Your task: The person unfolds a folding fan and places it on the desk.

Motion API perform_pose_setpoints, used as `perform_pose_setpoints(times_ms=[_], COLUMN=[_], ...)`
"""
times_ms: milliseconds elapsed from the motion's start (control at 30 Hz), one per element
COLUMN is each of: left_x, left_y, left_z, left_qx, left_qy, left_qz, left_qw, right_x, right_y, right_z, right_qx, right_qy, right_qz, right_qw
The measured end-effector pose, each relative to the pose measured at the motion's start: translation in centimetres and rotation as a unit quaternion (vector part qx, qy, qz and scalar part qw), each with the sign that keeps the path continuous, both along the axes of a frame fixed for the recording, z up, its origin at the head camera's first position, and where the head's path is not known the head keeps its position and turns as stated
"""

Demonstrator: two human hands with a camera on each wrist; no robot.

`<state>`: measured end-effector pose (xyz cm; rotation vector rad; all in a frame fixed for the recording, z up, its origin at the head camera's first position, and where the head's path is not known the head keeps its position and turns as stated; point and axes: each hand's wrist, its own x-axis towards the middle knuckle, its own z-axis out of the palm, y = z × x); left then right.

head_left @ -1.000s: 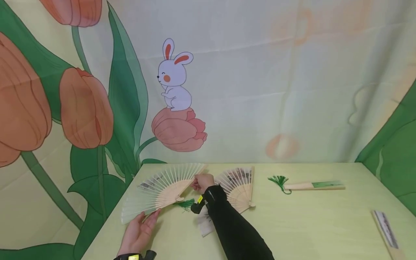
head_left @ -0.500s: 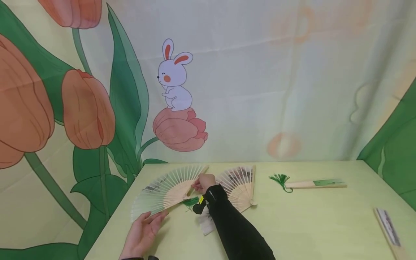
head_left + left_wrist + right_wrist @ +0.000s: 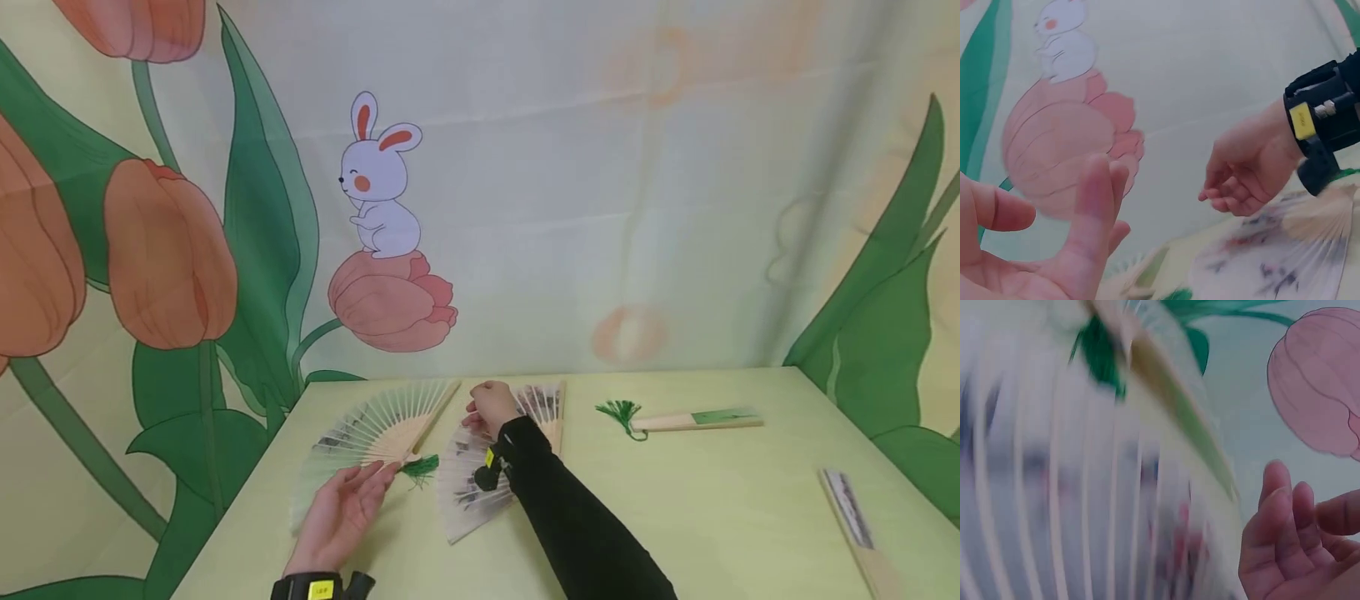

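The spread green fan (image 3: 375, 433) lies at the left of the table (image 3: 637, 508). By its near edge (contact unclear) is the left hand (image 3: 343, 510), fingers loosely apart; the right hand (image 3: 492, 407), loosely curled and empty, is above the spread white fan (image 3: 461, 482). A folded fan (image 3: 697, 421) lies farther right.

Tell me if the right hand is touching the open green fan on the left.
Apart. The head view shows it: a strip of table lies between the right hand and the green fan.
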<state>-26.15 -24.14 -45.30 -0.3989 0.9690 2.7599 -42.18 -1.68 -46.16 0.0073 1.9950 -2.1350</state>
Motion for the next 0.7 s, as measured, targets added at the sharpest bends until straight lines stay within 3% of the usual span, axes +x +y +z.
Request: perform_pose_setpoints(times_ms=[100,267,300,433,567,700], left_x=[-1.7,-4.1,-4.5,-5.5,-6.4,-7.2], left_y=[2.0,6.2,7.0,10.4,13.4,16.2], left_z=[1.4,3.4,3.6,3.3,2.4,2.0], left_qx=[-0.027,-0.101,-0.113,-0.165,-0.226,-0.285], left_qy=[0.027,0.068,0.07,0.07,0.091,0.135], left_qz=[-0.026,-0.064,-0.071,-0.101,-0.144,-0.184], left_qw=[0.9989,0.9905,0.9886,0.9785,0.9592,0.931], right_x=[0.2,0.1,-0.8,-0.6,1.5,3.1], right_y=[3.1,8.1,9.5,14.7,19.9,24.4], right_z=[0.7,2.0,1.3,2.7,5.3,6.5], right_qx=[0.079,0.195,0.21,0.317,0.397,0.444], right_qy=[0.056,0.1,0.137,0.174,0.157,0.16], right_qz=[-0.012,-0.035,-0.036,-0.072,-0.086,-0.092], right_qw=[0.995,0.975,0.967,0.93,0.9,0.877])
